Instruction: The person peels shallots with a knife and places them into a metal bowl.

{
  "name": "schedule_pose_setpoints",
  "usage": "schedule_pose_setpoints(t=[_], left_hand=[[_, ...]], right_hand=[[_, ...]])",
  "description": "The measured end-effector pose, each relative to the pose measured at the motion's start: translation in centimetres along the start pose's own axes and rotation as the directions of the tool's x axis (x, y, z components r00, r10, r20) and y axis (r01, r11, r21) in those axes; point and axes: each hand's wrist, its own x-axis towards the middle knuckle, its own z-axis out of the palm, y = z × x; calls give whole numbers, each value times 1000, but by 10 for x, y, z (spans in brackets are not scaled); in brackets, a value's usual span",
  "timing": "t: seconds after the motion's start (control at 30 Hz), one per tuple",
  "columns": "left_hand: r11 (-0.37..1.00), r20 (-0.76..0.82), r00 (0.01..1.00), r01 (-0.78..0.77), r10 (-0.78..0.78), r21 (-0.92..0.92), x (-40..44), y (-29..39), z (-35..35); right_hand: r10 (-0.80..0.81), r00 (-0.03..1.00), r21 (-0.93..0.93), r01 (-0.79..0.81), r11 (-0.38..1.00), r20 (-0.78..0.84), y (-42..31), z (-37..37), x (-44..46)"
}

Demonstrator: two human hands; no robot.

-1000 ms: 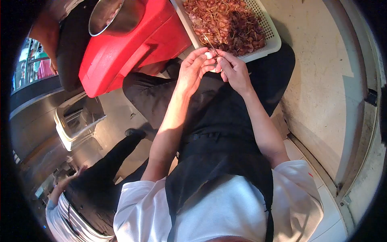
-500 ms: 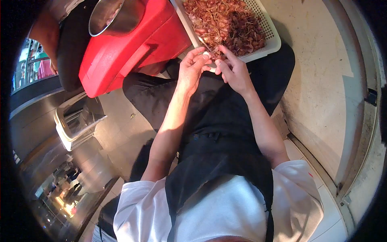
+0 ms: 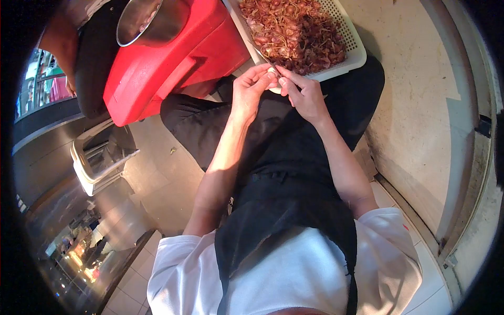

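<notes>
My left hand (image 3: 251,90) pinches a small pale shallot (image 3: 271,70) between thumb and fingertips. Close beside it on the right, my right hand (image 3: 305,95) is closed around a thin knife (image 3: 266,60), whose blade points up and left across the shallot. The knife's handle is mostly hidden by the fingers. Just beyond both hands, a white perforated basket (image 3: 356,59) holds a heap of reddish-brown shallots (image 3: 294,31) with loose skins.
A red cooler box (image 3: 173,68) stands at the upper left with a metal bowl (image 3: 173,23) on it, small pieces inside. Another person's arm and dark-clothed leg (image 3: 94,68) are beside it. A white-edged container (image 3: 86,168) is at the left; a pale wall panel (image 3: 415,105) rises right.
The person who was passing at the lower left has gone out of view. My hands have shifted slightly, and the knife blade has moved in against the shallot.
</notes>
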Motion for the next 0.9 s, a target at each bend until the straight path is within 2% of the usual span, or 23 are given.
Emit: schedule_pose_setpoints(t=[0.07,0.17,0.27,0.33,0.47,0.6,0.7,0.8,0.9], left_hand=[[1000,14,1000,18,-18,-13,0,2,1],[994,52,997,54,-50,-92,2,2,1],[980,80,994,91,-78,-177,2,0,0],[964,86,991,123,-105,-237,2,-1,1],[977,86,994,86,-71,-193,5,-8,-1],[978,77,994,86,-72,-189,2,-3,1],[986,61,996,68,-59,-154,3,-5,-2],[989,26,998,59,-56,-134,3,-7,0],[988,12,999,37,-35,-148,1,-4,3]], right_hand=[[-11,1000,17,11,1000,-9,3,1,0],[98,995,208,-98,973,9,13,0,2],[110,994,239,-105,965,-9,15,2,2],[98,995,233,-99,968,16,12,1,1],[53,998,220,-48,974,-15,13,2,1],[166,983,221,-144,964,-84,9,-6,5],[103,987,101,-91,991,-127,0,-9,2],[106,994,60,-106,993,2,1,-11,0],[22,998,62,-25,998,61,-4,-8,-3]])
